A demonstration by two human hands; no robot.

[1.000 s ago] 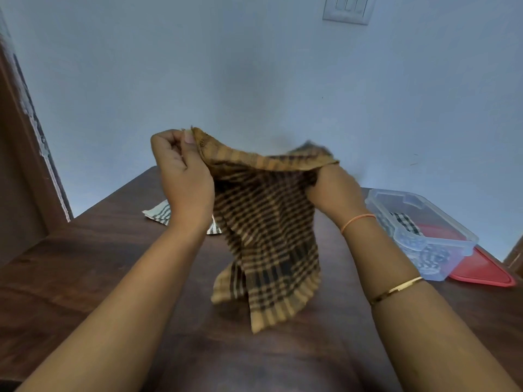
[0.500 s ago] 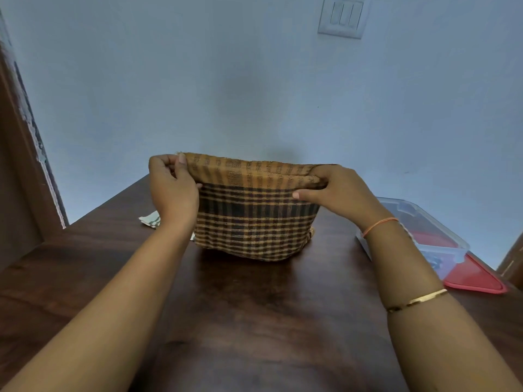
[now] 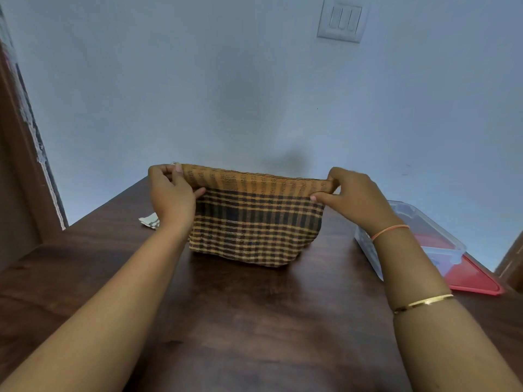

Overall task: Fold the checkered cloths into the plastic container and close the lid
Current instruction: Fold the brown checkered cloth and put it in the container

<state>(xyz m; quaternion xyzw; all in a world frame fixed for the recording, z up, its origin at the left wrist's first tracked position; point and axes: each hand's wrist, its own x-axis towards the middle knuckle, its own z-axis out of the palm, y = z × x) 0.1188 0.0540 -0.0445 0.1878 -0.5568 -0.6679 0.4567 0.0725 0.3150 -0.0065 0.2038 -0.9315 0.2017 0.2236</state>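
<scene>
- Brown checkered cloth (image 3: pixel 254 224) held upright over the middle of the dark wooden table (image 3: pixel 254 321), its folded top edge stretched level between both hands.
- Lower edge down at the tabletop; touching or just clear of it, cannot tell.
- Left hand (image 3: pixel 172 199) clamped on the top left corner, thumb across the front of the fabric, fingers curled round behind.
- Right hand (image 3: pixel 353 199) pinching the top right corner, thumb under the rolled edge, fingers curled over it.
- Clear plastic container (image 3: pixel 441 241) at the right side of the table, uncovered, well apart from the cloth and partly hidden behind the right forearm.
- Red lid (image 3: pixel 475 281) flat on the wood near the right edge; under the container or only beside it, cannot tell.
- Corner of a pale striped cloth (image 3: pixel 150 222) on the table, peeking out behind the left wrist.
- Wide stretch of bare wood between the forearms, in front of the held cloth.
- Far table edge close to the wall (image 3: pixel 198 94), just behind the cloth's top edge.
- Brown door frame (image 3: pixel 19 165) beyond the left edge.
</scene>
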